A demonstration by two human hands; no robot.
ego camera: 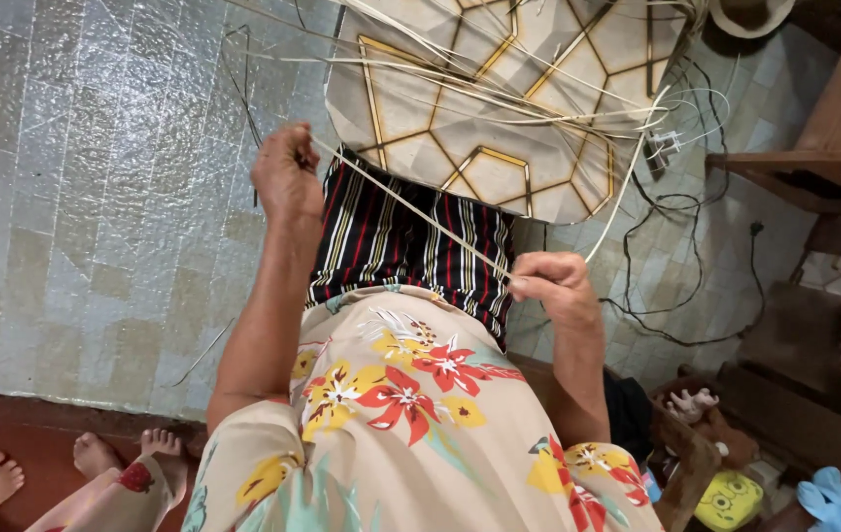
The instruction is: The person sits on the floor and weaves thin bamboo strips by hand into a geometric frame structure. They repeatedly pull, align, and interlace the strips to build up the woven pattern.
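The thin strip (410, 205) runs slanted between both hands: left hand (285, 175) pinches its far end, right hand (555, 286) pinches the near end.

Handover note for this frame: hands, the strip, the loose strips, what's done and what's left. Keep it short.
Left hand: closed around one end of a thin pale strip, raised.
Right hand: pinching the strip's other end at the lap.
The strip runs taut between them over the striped cloth.
Loose strips lie fanned on the patterned mat ahead.
Done: one strip picked out.
Left: nothing woven is visible; the rest lies loose.
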